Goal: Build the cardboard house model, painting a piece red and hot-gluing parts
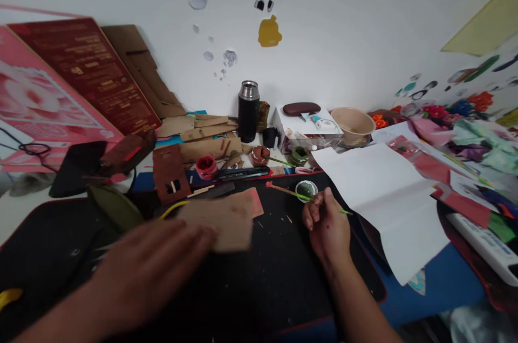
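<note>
The right hand (329, 230) grips a slim stick (285, 190) in its fingers, long axis roughly along the black mat's (279, 283) far edge. Left of it, the cardboard (232, 230) sits nearer the blurred left hand (149, 256); whether those fingers grip it, I cannot tell.

A person's left hand (156, 262) and right hand (329, 224), both bare, join a bare left forearm (68, 319) and bare right forearm (360, 294), wrists unadorned by sleeves. A small dark fleck dots the right hand below the thumb; blur softens the left.
</note>
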Available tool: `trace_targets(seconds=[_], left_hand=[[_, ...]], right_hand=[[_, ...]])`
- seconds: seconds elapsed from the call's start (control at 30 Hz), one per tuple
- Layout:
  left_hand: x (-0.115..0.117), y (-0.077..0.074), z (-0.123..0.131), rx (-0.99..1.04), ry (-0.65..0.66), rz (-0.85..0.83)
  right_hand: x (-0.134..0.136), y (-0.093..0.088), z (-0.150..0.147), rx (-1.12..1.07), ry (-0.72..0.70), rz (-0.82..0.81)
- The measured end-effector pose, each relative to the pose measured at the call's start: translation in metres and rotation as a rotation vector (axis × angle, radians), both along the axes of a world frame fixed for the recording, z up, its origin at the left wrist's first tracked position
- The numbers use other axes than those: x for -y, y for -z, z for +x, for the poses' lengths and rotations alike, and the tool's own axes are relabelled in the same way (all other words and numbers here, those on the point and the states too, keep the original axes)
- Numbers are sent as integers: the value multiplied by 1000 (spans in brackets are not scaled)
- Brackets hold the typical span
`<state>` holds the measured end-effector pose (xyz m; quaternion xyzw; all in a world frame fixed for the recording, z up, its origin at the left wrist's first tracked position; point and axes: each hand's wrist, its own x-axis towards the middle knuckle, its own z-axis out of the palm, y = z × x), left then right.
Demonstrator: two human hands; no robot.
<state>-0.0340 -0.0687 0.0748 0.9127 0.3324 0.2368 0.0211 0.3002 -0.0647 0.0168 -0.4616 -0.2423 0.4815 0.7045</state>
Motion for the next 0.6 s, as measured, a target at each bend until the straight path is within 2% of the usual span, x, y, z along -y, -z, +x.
trace_targets(seconds=[0.03,0.07,0.13,0.17,0.23,0.33,0.47,0.53,0.6], left_hand=[[17,9,11,-101,162,52],[30,17,22,-157,250,81],[44,31,45,-256,326,85],[46,37,55,-295,336,86],[45,48,69,-326,276,113],[42,61,80,-320,246,90],[48,61,76,-135,239,-76],[49,53,70,9,251,-187],[43,43,62,152,186,-274]], right_hand=[[0,0,0,-6,9,-3],[0,0,-1,-11,10,-8],[1,1,-3,-18,-1,-19],[2,1,-5,-19,-8,-25],[4,2,-6,-17,-15,-33],[4,3,-7,-13,-14,-33],[2,5,-6,-4,-18,-33],[2,7,-6,5,-27,-39],[2,8,-6,6,-37,-44]])
